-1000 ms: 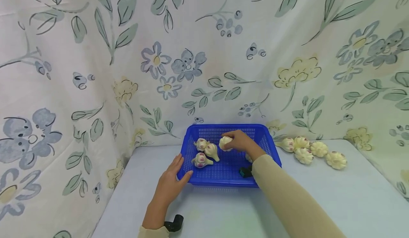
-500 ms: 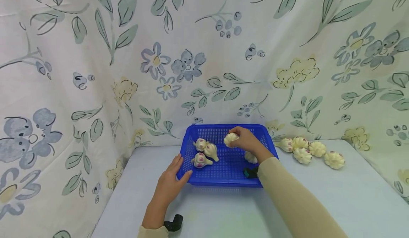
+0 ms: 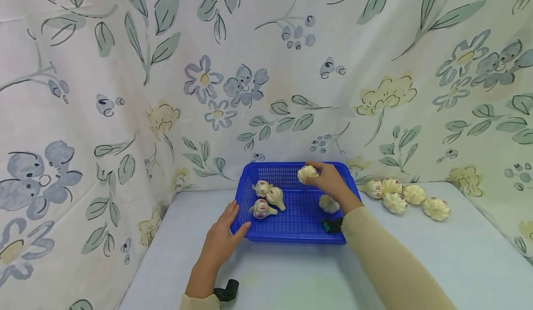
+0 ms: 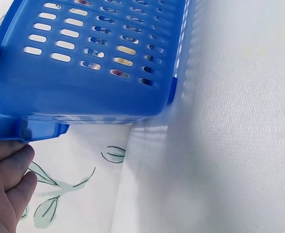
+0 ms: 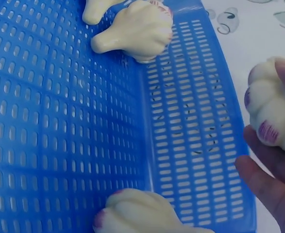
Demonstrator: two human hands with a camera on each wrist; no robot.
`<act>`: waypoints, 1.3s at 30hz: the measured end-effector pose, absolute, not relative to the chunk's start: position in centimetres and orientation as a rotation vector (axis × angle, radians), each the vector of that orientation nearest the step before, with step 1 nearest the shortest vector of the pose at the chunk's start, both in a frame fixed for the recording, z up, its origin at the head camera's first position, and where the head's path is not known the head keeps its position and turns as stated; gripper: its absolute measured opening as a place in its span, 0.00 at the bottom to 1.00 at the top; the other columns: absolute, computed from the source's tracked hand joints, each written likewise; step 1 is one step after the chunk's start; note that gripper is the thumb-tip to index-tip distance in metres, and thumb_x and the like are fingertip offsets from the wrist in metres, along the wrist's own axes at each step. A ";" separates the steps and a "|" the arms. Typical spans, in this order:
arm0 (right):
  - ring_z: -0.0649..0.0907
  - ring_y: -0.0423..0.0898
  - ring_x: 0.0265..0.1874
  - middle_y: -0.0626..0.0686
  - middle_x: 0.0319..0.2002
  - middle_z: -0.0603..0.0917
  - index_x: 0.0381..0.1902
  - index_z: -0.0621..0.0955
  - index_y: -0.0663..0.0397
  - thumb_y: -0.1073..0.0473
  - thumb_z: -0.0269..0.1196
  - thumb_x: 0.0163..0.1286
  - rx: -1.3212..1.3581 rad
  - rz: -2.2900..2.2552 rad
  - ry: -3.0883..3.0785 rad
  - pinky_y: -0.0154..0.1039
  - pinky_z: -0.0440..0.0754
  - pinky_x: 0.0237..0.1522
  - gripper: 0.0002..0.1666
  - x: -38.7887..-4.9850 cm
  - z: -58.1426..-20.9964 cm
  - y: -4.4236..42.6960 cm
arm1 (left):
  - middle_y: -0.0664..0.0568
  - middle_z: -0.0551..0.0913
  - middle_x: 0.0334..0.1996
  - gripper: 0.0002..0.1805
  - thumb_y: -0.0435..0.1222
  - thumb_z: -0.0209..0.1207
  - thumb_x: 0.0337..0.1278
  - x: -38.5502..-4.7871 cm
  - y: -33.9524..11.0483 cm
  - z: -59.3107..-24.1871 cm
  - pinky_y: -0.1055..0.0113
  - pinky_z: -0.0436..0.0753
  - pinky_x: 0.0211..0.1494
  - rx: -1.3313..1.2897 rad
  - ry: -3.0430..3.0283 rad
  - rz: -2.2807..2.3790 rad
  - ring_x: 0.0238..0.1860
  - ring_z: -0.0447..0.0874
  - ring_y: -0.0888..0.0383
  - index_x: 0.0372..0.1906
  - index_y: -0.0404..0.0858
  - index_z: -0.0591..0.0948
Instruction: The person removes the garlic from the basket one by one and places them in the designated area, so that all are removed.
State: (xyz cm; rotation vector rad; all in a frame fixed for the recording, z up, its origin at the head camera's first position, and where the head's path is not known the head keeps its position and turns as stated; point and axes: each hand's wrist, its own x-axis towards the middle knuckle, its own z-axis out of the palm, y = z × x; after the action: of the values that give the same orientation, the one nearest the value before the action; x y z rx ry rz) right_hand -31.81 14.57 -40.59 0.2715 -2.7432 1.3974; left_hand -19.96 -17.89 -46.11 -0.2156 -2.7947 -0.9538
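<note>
In the head view my right hand [image 3: 330,179] pinches a garlic bulb [image 3: 307,174] above the back right of the blue plastic basket [image 3: 291,237]. The right wrist view shows that garlic bulb [image 5: 271,104], white with purple streaks, between thumb and fingers [image 5: 266,187]. Below the hand another garlic bulb [image 3: 329,204] lies in the basket. Three garlic bulbs [image 3: 266,198] lie together at its left side. My left hand [image 3: 221,237] rests at the basket's left rim, its fingers fairly straight; in the left wrist view the fingers [image 4: 11,167] touch the rim's lip.
Several garlic bulbs [image 3: 395,203] sit on the white table [image 3: 291,277] right of the basket. A floral curtain [image 3: 266,92] hangs close behind it. Dark wrist devices show at the left wrist [image 3: 226,291] and right wrist [image 3: 331,225].
My right hand has moved right and slightly up with the garlic bulb, uncovering the bulb at the basket's right side. The left hand has stayed at the rim.
</note>
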 end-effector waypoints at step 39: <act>0.74 0.60 0.61 0.67 0.75 0.57 0.70 0.56 0.63 0.49 0.66 0.68 0.064 1.479 -2.472 0.18 0.77 0.39 0.45 -25.1 -36.0 27.7 | 0.57 0.57 0.77 0.46 0.67 0.53 0.59 -20.0 -18.0 -46.3 0.48 0.64 0.72 -0.217 -2.785 -0.966 0.76 0.57 0.50 0.74 0.42 0.65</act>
State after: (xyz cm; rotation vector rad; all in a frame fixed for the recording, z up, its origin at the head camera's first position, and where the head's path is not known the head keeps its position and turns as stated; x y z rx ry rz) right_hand -25.07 27.69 -35.98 0.0639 -2.4721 1.4787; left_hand -20.01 -17.98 -46.26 -0.2166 -2.7851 -0.9660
